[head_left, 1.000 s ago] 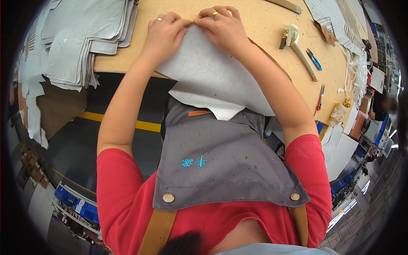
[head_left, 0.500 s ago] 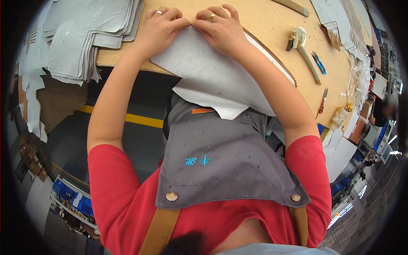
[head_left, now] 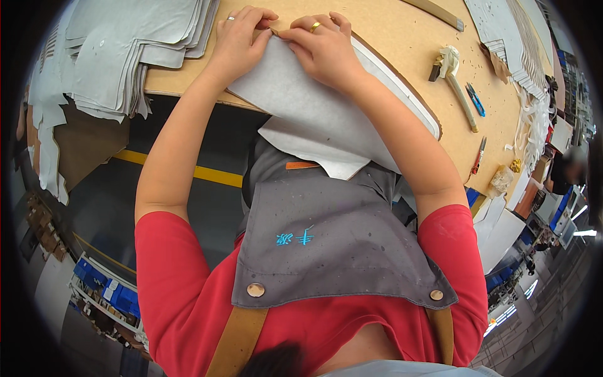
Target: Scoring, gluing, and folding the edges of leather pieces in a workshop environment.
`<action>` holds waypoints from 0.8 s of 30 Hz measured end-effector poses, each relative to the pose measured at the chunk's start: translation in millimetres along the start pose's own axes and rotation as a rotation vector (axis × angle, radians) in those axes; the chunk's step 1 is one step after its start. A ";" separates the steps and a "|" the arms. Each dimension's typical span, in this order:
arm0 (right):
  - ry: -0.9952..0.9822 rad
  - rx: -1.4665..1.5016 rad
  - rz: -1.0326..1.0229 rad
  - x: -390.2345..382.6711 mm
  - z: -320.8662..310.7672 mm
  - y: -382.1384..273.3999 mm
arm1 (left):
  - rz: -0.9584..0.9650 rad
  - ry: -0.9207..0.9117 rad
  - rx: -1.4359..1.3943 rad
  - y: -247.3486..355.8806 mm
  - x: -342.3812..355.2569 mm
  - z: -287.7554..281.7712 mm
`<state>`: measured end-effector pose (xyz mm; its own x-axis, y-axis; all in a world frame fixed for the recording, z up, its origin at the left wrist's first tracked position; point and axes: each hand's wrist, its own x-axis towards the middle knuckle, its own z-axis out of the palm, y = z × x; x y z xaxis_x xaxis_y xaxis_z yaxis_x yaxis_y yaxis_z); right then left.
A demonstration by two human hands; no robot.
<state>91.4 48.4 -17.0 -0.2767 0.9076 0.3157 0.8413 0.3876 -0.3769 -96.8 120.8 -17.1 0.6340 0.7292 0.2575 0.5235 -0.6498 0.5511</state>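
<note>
A large pale grey sheet piece (head_left: 308,94) with a brown edge, like backed leather, lies over the table's near edge and hangs down onto my lap. Its far tip is between my two hands. My left hand (head_left: 242,45), with a silver ring, is curled at that tip, thumb against the sheet's edge. Beside it my right hand (head_left: 326,53), with a gold ring, pinches the tip between thumb and fingers, showing a bit of its brown side. A smaller part of pale sheet (head_left: 314,149) shows below, over my apron (head_left: 339,245).
Stacked grey sheet pieces (head_left: 132,31) overhang the table (head_left: 389,38) at left. At right lie a hammer (head_left: 461,97) with a wrapped head, blue thread snips (head_left: 475,99), a red-handled tool (head_left: 478,156) and a bar (head_left: 433,12). More layered pieces (head_left: 502,31) lie at far right.
My hands have drawn slightly apart at the sheet's tip, my left fingers lifting a little. The tip now shows some brown. The whole view has shifted slightly.
</note>
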 end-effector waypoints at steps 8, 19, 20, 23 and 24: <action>0.039 -0.272 -0.163 -13.7 -10.0 2.0 | -0.014 0.032 0.052 0.3 -1.4 4.7; 0.572 -0.143 0.553 -124.7 -130.4 114.7 | -0.204 0.006 0.260 31.9 -42.6 2.9; 0.531 -0.237 0.634 -144.4 -138.7 126.9 | -0.180 0.008 0.257 28.9 -36.2 2.0; 0.418 -0.304 0.778 -188.8 -157.4 149.0 | 0.070 0.024 0.462 9.1 -9.6 -8.9; 0.362 -0.258 0.827 -195.0 -161.2 151.1 | 0.208 0.027 0.525 -6.8 10.7 -20.5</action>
<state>347.3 -96.1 4.8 0.5798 0.7568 0.3016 0.7953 -0.4453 -0.4114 -105.3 137.5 -1.9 0.7432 0.5748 0.3424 0.6061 -0.7951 0.0192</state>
